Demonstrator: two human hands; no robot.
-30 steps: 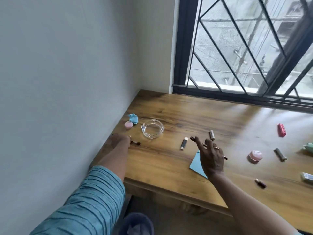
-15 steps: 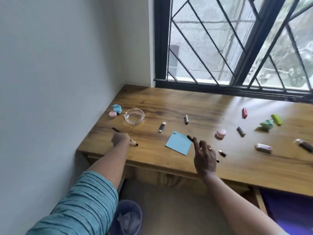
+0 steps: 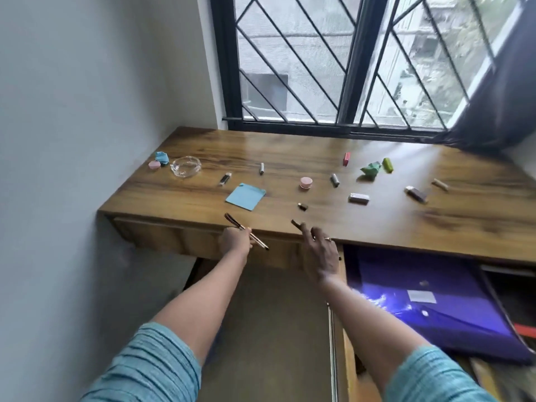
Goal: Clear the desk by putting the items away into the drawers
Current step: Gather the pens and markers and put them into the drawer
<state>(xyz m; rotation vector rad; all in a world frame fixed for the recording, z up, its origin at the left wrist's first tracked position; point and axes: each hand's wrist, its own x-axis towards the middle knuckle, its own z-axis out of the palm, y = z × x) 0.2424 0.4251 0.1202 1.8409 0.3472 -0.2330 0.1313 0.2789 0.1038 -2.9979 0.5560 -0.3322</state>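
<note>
While the left hand [image 3: 235, 239] grips a thin brush [image 3: 232, 221] at the desk's [image 3: 290, 152] front edge, the right hand [image 3: 319, 255], its fingers [image 3: 308, 233] loosely spread, pinches a dark stick [image 3: 296, 224] beside the open drawer [image 3: 346, 361], where a purple folder [image 3: 435, 311] lies.

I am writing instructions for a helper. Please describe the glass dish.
On the wooden desk under the window, look at the far left end by the wall. The glass dish sits beside a small pink pot and crumpled blue paper; it alone is transparent.
</note>
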